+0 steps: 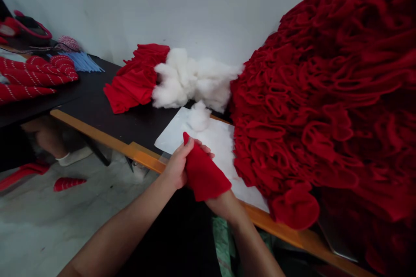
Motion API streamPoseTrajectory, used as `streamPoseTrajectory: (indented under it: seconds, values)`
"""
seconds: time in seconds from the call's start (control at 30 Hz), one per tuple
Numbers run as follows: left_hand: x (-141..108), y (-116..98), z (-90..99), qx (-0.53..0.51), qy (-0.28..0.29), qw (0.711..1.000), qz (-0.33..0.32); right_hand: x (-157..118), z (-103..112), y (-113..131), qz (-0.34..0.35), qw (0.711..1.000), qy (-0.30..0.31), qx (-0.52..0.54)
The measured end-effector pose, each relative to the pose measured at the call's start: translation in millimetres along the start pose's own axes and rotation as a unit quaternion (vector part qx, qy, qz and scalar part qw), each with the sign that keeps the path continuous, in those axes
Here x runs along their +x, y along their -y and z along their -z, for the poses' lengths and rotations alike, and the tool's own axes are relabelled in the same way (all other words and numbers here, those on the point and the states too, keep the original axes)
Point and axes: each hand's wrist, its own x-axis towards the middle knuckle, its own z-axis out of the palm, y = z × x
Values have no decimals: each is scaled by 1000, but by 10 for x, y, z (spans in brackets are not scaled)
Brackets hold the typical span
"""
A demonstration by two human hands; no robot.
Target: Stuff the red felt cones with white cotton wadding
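Observation:
A small red felt cone (205,171) is held over the table's front edge, its narrow tip pointing away from me. My left hand (178,163) is closed round it, thumb near the tip on the left and fingers showing behind its far side. My right hand (221,204) goes into the cone's wide opening up to the wrist, so its fingers are hidden inside the felt. Just beyond the cone, a small tuft of white stuffing (199,117) lies on a white sheet (217,136).
A high heap of red felt pieces (325,108) rises on the right. White fluffy stuffing (191,78) and a red felt stack (136,80) sit by the wall. Striped red pieces (35,71) and blue strips (82,61) lie left. Another person's leg (48,136) shows below the table.

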Motion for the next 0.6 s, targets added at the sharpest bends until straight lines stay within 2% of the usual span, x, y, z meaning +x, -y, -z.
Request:
streamPoseTrajectory:
  seconds: [0.1, 0.2, 0.3, 0.4, 0.53, 0.6]
  values:
    - [41, -10, 39, -18, -29, 999, -38, 77, 71, 144, 15, 1000, 24, -7]
    - [60, -20, 31, -13, -43, 996, -77, 117, 92, 214, 14, 1000, 22, -6]
    - [51, -6, 6, 15, -55, 995, -87, 125, 60, 208, 6, 1000, 13, 2]
    - [73, -26, 9, -3, -102, 990, -100, 112, 40, 249, 7, 1000, 8, -9]
    - [176, -210, 53, -18, -147, 985, -91, 128, 141, 338, 22, 1000, -1, 0]
    - [243, -367, 93, 19, -190, 977, -92, 225, 252, 287, -8, 998, -57, 25]
